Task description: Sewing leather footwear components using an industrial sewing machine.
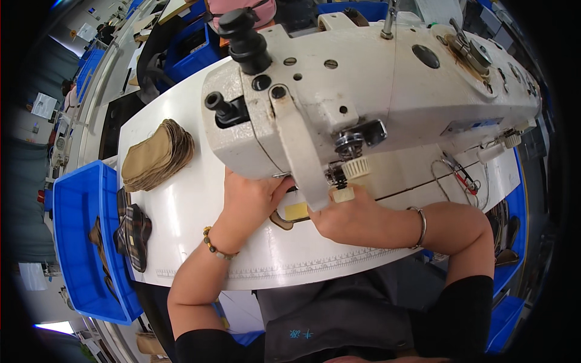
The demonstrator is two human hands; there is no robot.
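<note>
A white sewing machine [339, 91] stands over the white worktop. My left hand [251, 202], a beaded bracelet on its wrist, is curled beneath the machine head with thumb bent inward; its fingertips are hidden. A brown curved fabric piece [281, 221] lies between my hands, beside a small yellow piece [296, 211]. My right hand [339, 215], a metal bangle on its wrist, is bent at the needle area, fingers closed, their tips partly behind the machine's parts. What either hand holds is hard to make out.
At left are a stack of tan fabric pieces [154, 157], dark plaid pieces [134, 236] and a blue bin [75, 218]. Red-handled scissors [465, 178] lie at right, near another bin [511, 272]. More bins, a pink bag and distant people appear behind.
</note>
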